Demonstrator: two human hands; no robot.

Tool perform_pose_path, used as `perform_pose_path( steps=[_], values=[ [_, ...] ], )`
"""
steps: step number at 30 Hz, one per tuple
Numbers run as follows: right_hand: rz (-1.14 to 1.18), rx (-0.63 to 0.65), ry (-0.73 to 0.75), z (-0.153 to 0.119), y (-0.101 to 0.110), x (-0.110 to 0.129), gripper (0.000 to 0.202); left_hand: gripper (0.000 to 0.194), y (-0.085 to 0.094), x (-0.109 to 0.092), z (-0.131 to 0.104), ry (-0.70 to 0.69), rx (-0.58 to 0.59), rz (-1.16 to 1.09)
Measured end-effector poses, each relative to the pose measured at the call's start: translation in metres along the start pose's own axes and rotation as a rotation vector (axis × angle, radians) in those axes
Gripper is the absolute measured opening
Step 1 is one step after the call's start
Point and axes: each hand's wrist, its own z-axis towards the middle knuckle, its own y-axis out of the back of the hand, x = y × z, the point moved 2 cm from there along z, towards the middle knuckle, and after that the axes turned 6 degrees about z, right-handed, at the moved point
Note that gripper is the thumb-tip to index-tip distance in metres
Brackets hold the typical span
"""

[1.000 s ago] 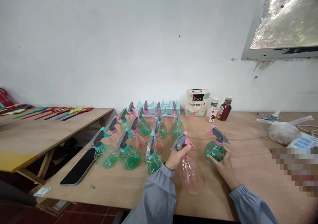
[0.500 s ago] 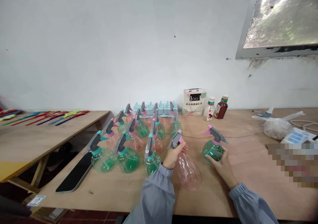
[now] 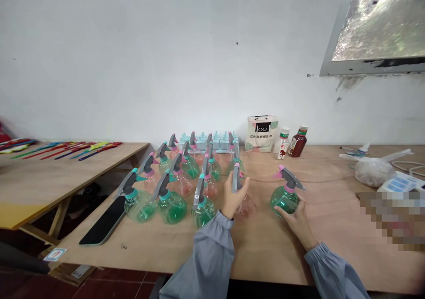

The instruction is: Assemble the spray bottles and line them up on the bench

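My left hand (image 3: 232, 197) is closed around the grey trigger head of a clear pink spray bottle (image 3: 245, 208), thumb on the right side and fingers on the left. This bottle stands nearly upright at the right end of the grouped bottles. My right hand (image 3: 297, 219) grips the round body of a green spray bottle (image 3: 283, 200) with a pink collar and nozzle, its thumb across the lower front. Left of my left hand is a green spray bottle (image 3: 203, 212) with a turquoise collar, and beyond it another green spray bottle (image 3: 171, 208).
More pink and green spray bottles stand in rows, one at the left end (image 3: 141, 207). A black phone (image 3: 103, 221) lies beside them. Behind are a pale blue rack (image 3: 217, 142), a paper bag (image 3: 260, 135) and two labelled bottles. A plastic bag (image 3: 373, 171) lies right.
My left hand has turned the tilted pink spray bottle more upright and moved it away from me, to the row's end. My right hand still holds the green bottle in place.
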Motion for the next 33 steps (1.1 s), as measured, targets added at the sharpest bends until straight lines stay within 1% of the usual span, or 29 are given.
perform_pose_path(
  steps=[2,5,8,10,13,15,16,18,19,21,22,25,27,29,31,33],
  values=[
    [-0.011,0.015,-0.008,-0.004,0.002,0.001,0.098,0.029,-0.002,0.003,0.001,-0.003,-0.042,0.054],
    [-0.011,0.039,-0.001,-0.014,0.003,0.002,0.097,0.036,-0.005,0.010,0.003,-0.006,-0.082,0.068],
    [-0.010,0.067,0.048,-0.022,0.006,0.003,0.096,0.044,-0.007,0.017,0.004,-0.012,-0.136,0.075],
    [-0.007,0.081,0.084,-0.021,0.011,0.007,0.095,0.051,-0.009,0.023,0.003,-0.004,-0.157,0.108],
    [-0.002,0.112,0.101,-0.004,0.020,0.024,0.094,0.058,-0.010,0.030,0.000,0.039,-0.124,0.149],
    [0.008,0.156,0.113,0.015,0.024,0.043,0.093,0.062,-0.011,0.034,-0.003,0.071,-0.091,0.147],
    [0.021,0.198,0.124,0.025,0.026,0.053,0.091,0.063,-0.010,0.036,-0.005,0.085,-0.081,0.136],
    [0.064,0.289,0.138,0.043,0.025,0.068,0.087,0.064,-0.010,0.040,-0.007,0.105,-0.066,0.106],
    [0.084,0.332,0.138,0.051,0.023,0.072,0.084,0.063,-0.010,0.043,-0.007,0.109,-0.058,0.094],
    [0.098,0.377,0.121,0.063,0.018,0.071,0.078,0.062,-0.011,0.047,-0.007,0.099,-0.032,0.093],
    [0.097,0.372,0.102,0.067,0.016,0.067,0.072,0.061,-0.012,0.049,-0.007,0.088,-0.019,0.104],
    [0.081,0.302,0.025,0.073,0.010,0.051,0.045,0.057,-0.013,0.053,-0.006,0.068,-0.006,0.138],
    [0.070,0.281,0.004,0.072,0.008,0.048,0.035,0.053,-0.013,0.055,-0.006,0.068,-0.009,0.131],
    [0.099,0.315,0.025,0.068,0.006,0.054,0.035,0.049,-0.013,0.056,-0.006,0.065,-0.001,0.104],
    [0.165,0.363,0.043,0.064,0.003,0.064,0.041,0.045,-0.014,0.056,-0.005,0.063,0.011,0.081],
    [0.206,0.374,0.020,0.060,0.001,0.071,0.048,0.043,-0.014,0.056,-0.005,0.070,0.016,0.070]
  ],
)
